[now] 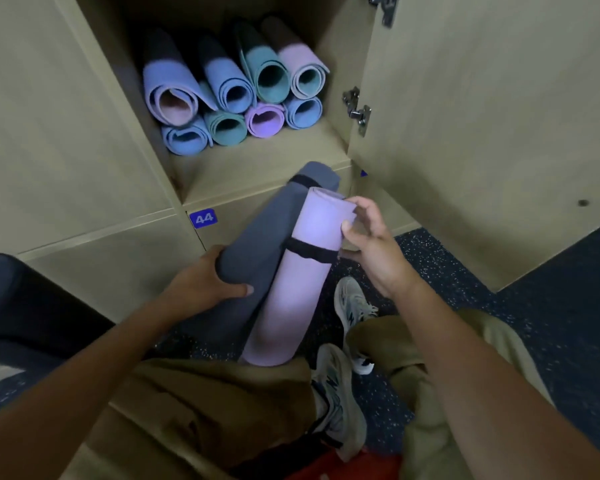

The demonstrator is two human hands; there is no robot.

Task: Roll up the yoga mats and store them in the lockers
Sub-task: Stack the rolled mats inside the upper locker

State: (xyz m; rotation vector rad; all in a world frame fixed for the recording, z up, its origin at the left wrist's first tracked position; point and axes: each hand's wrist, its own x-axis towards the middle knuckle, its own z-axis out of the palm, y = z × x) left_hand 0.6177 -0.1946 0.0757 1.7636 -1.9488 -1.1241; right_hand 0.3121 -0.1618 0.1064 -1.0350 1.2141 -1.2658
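Lilac rolled mat [291, 271] lies between both hands, right hand [371, 244] touching it.

Bare forearms, no sleeves, no watch or rings on left hand [201, 282] or right hand [371, 244]. Loose olive-khaki trousers [222, 403]. Pale grey-white trainers [355, 306] with dark side logo, white soles.
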